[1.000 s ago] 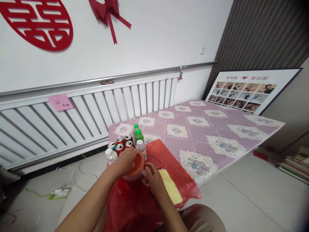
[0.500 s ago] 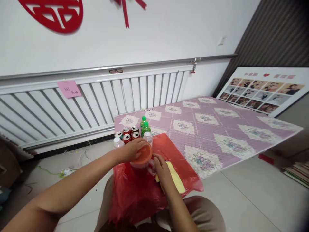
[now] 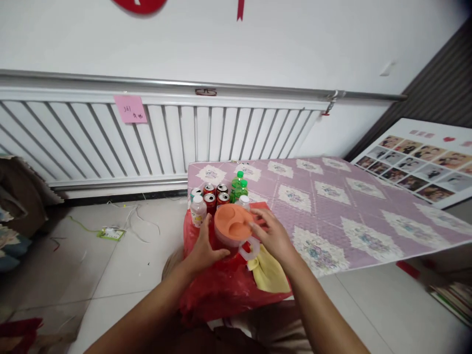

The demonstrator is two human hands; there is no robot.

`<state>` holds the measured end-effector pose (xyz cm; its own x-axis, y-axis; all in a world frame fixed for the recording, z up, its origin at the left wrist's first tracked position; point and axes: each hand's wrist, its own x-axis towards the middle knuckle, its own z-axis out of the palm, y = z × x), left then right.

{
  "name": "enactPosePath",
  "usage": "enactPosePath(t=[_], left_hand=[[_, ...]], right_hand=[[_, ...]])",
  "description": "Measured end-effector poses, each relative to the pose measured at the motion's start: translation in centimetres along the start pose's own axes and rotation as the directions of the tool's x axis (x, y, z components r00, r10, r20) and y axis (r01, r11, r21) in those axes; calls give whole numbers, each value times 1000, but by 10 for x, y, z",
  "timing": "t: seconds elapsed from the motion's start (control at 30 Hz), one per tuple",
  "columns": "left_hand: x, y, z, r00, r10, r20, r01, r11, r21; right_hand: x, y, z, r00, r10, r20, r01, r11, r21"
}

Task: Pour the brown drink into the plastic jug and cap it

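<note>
A clear plastic jug (image 3: 225, 242) with an orange lid (image 3: 232, 222) stands on red plastic sheeting in front of me; two round hollows show in the lid. My left hand (image 3: 202, 250) curves against the jug's left side, thumb across its front and fingers along its flank. At the lid's right edge, above the jug's clear handle (image 3: 251, 248), my right hand (image 3: 272, 232) has thumb and forefinger on the rim. Beneath that hand lies a yellow cloth (image 3: 271, 273). A white-capped bottle (image 3: 198, 210) stands just beyond my left fingers.
Several opened drink cans (image 3: 209, 198) and green-capped bottles (image 3: 241, 191) cluster behind the jug, with another white-capped bottle (image 3: 244, 200). The red sheeting (image 3: 221, 290) overlaps a lilac quilted cover (image 3: 295, 196). A white radiator (image 3: 217, 128) lines the wall. Cables (image 3: 134, 216) lie on the floor.
My left hand has come off the lid's top down to the jug's left side. My right hand has moved from the handle up to the lid's edge. The view has shifted left.
</note>
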<state>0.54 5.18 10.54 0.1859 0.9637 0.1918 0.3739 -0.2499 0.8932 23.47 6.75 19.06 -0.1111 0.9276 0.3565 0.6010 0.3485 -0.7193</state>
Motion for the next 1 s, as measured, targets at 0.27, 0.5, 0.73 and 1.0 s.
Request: enactPosePath(t=[0.27, 0.5, 0.73, 1.0], left_hand=[[10, -11, 35, 999, -2, -41, -8, 970, -243], [18, -15, 39, 991, 60, -124, -84, 975, -204], [19, -14, 42, 988, 43, -146, -73, 975, -209], [18, -17, 49, 982, 44, -185, -80, 979, -190]], right_hand=[[59, -27, 9, 744, -203, 636, 511, 787, -346], [71, -26, 12, 626, -240, 742, 666, 659, -349], [65, -36, 19, 705, -149, 693, 617, 611, -496], [52, -52, 34, 876, 30, 482, 379, 575, -725]])
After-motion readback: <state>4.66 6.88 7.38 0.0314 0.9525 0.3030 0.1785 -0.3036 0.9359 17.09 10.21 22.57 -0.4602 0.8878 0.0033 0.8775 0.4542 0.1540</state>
